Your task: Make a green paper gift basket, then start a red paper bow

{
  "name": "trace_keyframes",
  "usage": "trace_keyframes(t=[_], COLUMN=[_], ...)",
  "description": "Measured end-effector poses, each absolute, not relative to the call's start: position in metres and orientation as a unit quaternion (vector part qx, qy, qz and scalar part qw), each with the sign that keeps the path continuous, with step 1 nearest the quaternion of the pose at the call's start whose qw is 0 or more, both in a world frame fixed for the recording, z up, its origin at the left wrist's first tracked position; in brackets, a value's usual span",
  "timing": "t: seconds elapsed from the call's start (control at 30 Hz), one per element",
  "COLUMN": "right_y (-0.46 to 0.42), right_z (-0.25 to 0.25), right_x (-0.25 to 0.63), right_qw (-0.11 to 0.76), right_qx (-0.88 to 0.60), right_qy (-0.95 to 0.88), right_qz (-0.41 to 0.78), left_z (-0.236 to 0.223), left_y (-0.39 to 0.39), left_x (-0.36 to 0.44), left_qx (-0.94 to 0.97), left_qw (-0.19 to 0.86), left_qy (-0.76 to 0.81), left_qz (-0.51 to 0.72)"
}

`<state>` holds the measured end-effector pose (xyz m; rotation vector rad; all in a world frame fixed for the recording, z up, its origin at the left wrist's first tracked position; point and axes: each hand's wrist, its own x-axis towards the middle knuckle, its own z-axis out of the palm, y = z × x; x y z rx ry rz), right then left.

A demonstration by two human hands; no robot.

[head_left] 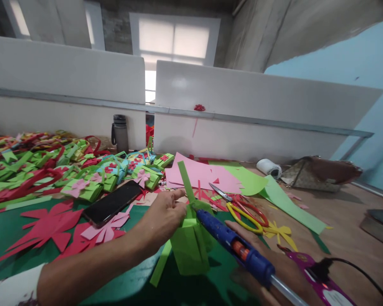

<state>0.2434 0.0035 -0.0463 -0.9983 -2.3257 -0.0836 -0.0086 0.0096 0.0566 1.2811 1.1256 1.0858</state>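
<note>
My left hand (166, 216) pinches the upper part of a small light-green paper bag (190, 250), which is held up over the green mat. A narrow green paper strip (185, 180) rises from the bag's top, and another paper strip (161, 263) hangs below it at the left. My right hand (258, 263) is wrapped round a blue glue gun (221, 231) with a clear glue stick in its rear. The gun's nozzle meets the top of the bag near my left fingers. Its trigger side is hidden.
Left are a phone (113, 203), red paper flowers (47, 223) and a heap of paper bags (83, 187). Scissors (242, 208) and pink sheets (204, 174) lie beyond the gun. A purple power strip (317, 276) with a black cable is at right. A bottle (119, 131) stands behind.
</note>
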Motion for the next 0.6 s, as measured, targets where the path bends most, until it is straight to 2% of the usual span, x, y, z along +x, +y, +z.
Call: trace_keyframes(t=[0.23, 0.6], right_y=[0.005, -0.006], right_z=[0.013, 0.043], right_x=[0.222, 0.213], right_qw=[0.296, 0.298], right_qx=[-0.396, -0.414], right_qy=[-0.868, -0.859], right_qz=[0.044, 0.048], left_z=[0.058, 0.055], left_y=[0.01, 0.01], left_x=[-0.008, -0.008], left_qx=[0.538, 0.541], left_qw=[0.527, 0.533], left_qy=[0.476, 0.464], left_qz=[0.454, 0.456])
